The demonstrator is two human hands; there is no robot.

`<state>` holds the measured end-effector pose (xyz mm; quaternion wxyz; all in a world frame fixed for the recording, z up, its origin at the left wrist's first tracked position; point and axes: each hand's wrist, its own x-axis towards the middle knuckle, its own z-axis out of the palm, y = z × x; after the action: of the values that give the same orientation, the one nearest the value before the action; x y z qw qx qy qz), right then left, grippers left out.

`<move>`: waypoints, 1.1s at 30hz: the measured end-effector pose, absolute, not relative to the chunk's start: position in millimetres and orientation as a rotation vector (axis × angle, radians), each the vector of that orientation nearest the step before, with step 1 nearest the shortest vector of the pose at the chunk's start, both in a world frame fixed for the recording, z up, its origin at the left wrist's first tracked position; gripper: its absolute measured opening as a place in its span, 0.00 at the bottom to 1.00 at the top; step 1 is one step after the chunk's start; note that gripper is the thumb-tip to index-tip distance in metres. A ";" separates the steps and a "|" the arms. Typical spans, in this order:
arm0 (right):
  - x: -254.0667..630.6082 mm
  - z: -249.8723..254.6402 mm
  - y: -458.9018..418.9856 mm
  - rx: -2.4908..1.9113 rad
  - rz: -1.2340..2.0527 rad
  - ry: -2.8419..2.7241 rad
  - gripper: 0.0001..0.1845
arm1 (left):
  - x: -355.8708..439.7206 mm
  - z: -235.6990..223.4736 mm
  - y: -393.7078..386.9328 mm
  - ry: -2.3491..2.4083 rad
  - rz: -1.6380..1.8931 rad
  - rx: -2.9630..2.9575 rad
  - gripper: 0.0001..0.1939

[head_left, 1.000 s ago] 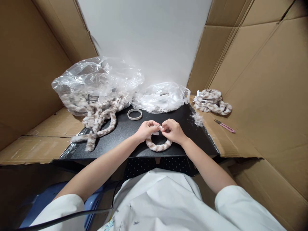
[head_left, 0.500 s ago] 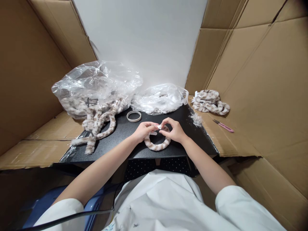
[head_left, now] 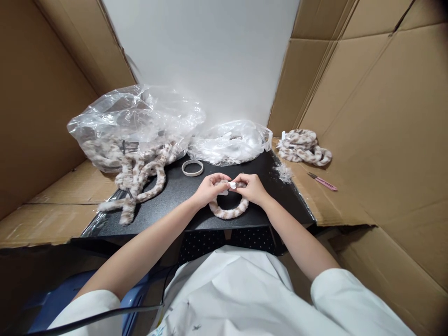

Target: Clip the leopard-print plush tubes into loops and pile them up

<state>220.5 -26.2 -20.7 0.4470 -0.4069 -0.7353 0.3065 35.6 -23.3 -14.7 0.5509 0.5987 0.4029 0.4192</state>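
Left hand (head_left: pixel 209 190) and right hand (head_left: pixel 255 189) are gripping a spotted plush ring (head_left: pixel 229 214) — apparently working a white tab (head_left: pixel 233 185), probably needing steady pinching next.

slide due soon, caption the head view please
Left hand and right hand hold a spotted plush ring, white tab between them, at a black table.

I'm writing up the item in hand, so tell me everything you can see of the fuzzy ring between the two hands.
The ring is a thick loop of plush-looking material, whitish with brown patches. The left hand and right hand grip its far side, hiding part of it. White tabs show there between the fingers; how they attach is unclear. Its near curve is round and uncovered, over the front of the black table.
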 end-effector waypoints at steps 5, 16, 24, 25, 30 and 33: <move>224.7 -17.0 -26.0 -0.942 0.891 -1.895 0.23 | 34.4 -13.9 -23.8 0.940 1.052 1.570 0.16; 221.6 -19.5 -25.4 -1.039 0.850 -1.823 0.08 | 34.6 -14.8 -24.7 0.910 1.023 1.583 0.17; 223.2 -13.2 -28.5 -0.970 0.684 -2.038 0.05 | 26.6 -5.3 -22.1 0.873 0.745 1.282 0.22; 223.3 -11.2 -28.4 -0.962 0.689 -2.063 0.05 | 25.1 -3.9 -21.2 0.864 0.721 1.257 0.22; 223.6 2.0 -28.9 -0.972 0.723 -2.201 0.05 | 19.2 1.2 -16.3 0.792 0.522 1.148 0.18; 220.9 10.8 -33.7 -0.956 0.613 -2.347 0.06 | 19.9 2.1 -18.2 0.699 0.389 1.106 0.22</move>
<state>220.9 -33.7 10.8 0.2642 -0.3536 -0.8682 0.2268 19.9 -18.2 2.1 0.7760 0.5111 0.3230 0.1797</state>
